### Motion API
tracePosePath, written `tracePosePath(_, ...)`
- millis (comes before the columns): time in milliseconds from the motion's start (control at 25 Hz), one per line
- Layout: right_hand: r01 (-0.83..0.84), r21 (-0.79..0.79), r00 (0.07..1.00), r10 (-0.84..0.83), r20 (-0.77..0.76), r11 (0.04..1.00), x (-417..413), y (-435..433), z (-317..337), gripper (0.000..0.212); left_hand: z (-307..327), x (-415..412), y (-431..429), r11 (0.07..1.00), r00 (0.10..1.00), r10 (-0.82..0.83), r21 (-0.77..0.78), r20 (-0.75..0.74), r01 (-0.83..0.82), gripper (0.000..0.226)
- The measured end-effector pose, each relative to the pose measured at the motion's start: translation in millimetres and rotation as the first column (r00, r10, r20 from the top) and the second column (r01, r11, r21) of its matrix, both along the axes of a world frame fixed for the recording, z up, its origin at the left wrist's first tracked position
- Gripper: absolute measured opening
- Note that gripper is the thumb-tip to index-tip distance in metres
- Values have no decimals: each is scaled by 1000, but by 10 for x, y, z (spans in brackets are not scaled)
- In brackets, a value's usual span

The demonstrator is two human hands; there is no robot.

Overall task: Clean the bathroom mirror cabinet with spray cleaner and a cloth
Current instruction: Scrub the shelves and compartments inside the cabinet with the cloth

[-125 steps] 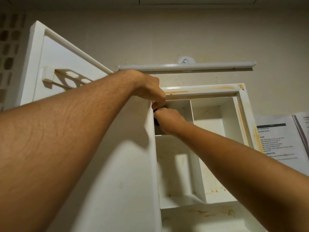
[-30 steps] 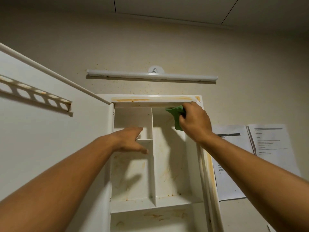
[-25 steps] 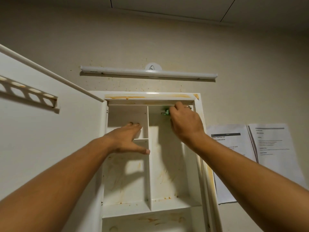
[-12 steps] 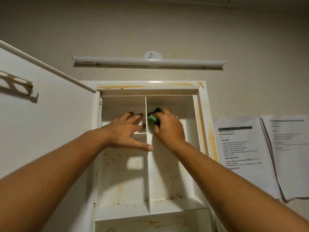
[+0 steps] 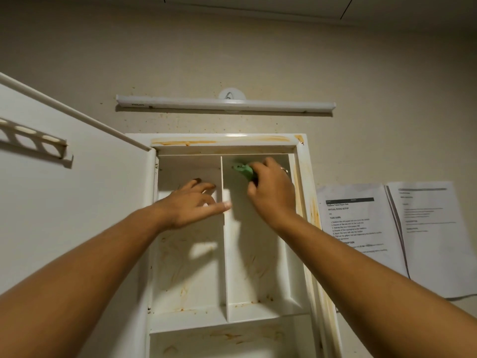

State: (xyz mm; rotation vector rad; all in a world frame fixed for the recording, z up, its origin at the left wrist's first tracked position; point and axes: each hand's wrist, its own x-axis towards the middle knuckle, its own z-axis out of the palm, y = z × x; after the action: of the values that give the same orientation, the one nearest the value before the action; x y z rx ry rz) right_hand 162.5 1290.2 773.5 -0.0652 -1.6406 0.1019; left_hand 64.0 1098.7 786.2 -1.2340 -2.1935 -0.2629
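Head view looks up into the open cabinet. My right hand is in the upper right compartment, fingers curled round a green cloth and holding it against the back wall near the top, just right of the divider. A ring shows on one finger. My left hand reaches into the left compartment with fingers straight and spread, holding nothing. I cannot tell whether the fingertips touch anything, and the thumb points across the divider's front edge. Orange-brown stains streak the cabinet's top rim, right frame, back walls and the shelf below. The door stands swung out at left, with a holed rack on its inner face. A light bar sits on the wall above, and papers are on the wall at right.
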Motion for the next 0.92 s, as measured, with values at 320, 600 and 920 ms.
tracePosePath(320, -28, 198, 938, -43, 344, 980, -401, 59, -482, 46, 1, -118, -5, 830, 939, -337, 491, 65, 264, 30)
tracePosePath(600, 147, 34, 986, -150, 74, 988, -119, -112, -146, 27, -1, -138, 48, 802, 977, -198, 562, -73, 205, 39)
tracePosePath(920, 360, 476, 845, -496, 198, 802, -421, -27, -162, 66, -5, -354, 87, 912, 988, 27, 408, -152, 38, 41)
